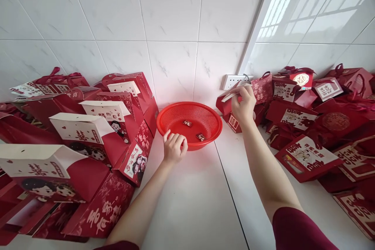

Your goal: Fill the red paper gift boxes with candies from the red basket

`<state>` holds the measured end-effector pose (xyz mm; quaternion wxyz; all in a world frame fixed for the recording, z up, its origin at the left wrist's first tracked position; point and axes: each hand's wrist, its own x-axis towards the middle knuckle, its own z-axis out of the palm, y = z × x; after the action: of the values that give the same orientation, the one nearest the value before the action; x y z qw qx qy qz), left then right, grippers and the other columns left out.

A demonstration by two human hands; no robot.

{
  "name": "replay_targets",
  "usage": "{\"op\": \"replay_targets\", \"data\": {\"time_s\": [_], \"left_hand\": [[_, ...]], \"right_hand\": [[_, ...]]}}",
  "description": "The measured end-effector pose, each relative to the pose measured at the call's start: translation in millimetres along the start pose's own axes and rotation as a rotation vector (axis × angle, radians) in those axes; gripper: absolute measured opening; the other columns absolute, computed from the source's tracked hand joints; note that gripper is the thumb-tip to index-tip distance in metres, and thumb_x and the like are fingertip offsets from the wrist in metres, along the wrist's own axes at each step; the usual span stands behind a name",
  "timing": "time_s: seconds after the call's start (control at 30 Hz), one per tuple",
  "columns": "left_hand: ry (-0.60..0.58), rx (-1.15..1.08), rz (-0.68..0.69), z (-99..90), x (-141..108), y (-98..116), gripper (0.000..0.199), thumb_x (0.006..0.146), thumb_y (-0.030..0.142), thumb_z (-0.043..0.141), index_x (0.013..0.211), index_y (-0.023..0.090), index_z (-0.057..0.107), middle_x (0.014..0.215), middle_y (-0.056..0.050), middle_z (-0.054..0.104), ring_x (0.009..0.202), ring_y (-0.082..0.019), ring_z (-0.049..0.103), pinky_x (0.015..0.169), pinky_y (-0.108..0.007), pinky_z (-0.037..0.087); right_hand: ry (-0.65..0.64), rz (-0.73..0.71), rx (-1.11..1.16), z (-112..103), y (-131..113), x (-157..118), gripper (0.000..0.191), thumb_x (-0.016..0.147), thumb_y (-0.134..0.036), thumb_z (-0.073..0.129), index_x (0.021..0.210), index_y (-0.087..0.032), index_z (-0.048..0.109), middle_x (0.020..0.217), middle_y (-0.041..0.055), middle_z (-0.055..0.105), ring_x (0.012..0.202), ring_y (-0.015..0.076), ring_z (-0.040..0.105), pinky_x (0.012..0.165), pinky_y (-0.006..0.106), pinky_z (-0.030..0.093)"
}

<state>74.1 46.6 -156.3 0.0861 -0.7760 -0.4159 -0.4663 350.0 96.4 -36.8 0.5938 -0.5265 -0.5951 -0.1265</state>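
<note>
Right grip point(245, 104) pinches a red cardboard box point(225, 105) by its pale top flap, probably to steady it, right of a round, red, perforated plastic basin point(178, 119). Left grip point(175, 148), loosely curled with nothing visible inside, is by the basin's near rim; its central place on the white worktop point(190, 203) apparently suits both hands.

Just beyond the right hand point(244, 103), I see a white rectangular power socket point(231, 82) mounted on glossy, grey-veined white wall tiles point(171, 4).
</note>
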Motion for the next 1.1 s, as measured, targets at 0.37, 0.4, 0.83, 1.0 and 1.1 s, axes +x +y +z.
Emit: {"op": "replay_targets", "data": {"time_s": [0.37,0.4,0.83,1.0,1.1], "left_hand": [[-0.134,-0.317,-0.026,-97.7,83,60,0.017,0.098,0.027,0.047,0.11,0.021,0.057,0.108,-0.003,0.064,0.099,-0.016,0.061,0.091,-0.03,0.048],[-0.196,-0.279,0.002,-105.6,83,68,0.021,0.097,0.025,0.048,0.116,0.022,0.057,0.113,-0.004,0.063,0.105,-0.017,0.06,0.095,-0.032,0.047],[-0.553,-0.336,0.262,-136.6,77,82,0.022,0.085,0.006,0.047,0.089,0.017,0.064,0.132,-0.006,0.054,0.106,-0.017,0.06,0.092,-0.03,0.049],[-0.681,-0.451,0.355,-155.0,83,78,0.031,0.08,0.004,0.049,0.094,0.019,0.073,0.141,-0.004,0.053,0.13,-0.02,0.049,0.11,-0.032,0.04],[-0.731,-0.429,0.357,-159.8,86,73,0.037,0.081,0.004,0.049,0.1,0.023,0.074,0.146,-0.002,0.051,0.133,-0.02,0.048,0.113,-0.032,0.038]], "right_hand": [[-0.35,-0.151,0.726,-103,-72,-50,0.029,0.092,-0.027,0.052,0.065,-0.021,0.059,0.073,0.0038,0.053,0.071,0.0187,0.05,0.07,0.036,0.038],[-0.441,-0.16,0.732,-104,-75,-52,0.025,0.092,-0.025,0.054,0.068,-0.02,0.061,0.076,0.004,0.055,0.072,0.0183,0.052,0.07,0.035,0.039],[-0.73,-0.218,0.827,-86,-98,-63,0.02,0.092,-0.015,0.052,0.077,-0.016,0.066,0.08,0.0064,0.063,0.071,0.015,0.059,0.063,0.03,0.045],[-0.659,-0.205,0.968,-83,-87,-61,0.026,0.092,-0.018,0.052,0.071,-0.015,0.066,0.074,0.007,0.064,0.065,0.0148,0.057,0.061,0.032,0.042],[-0.651,-0.192,1.032,-78,-84,-60,0.027,0.092,-0.019,0.053,0.069,-0.014,0.067,0.072,0.0072,0.064,0.063,0.0147,0.056,0.059,0.031,0.041]]}}
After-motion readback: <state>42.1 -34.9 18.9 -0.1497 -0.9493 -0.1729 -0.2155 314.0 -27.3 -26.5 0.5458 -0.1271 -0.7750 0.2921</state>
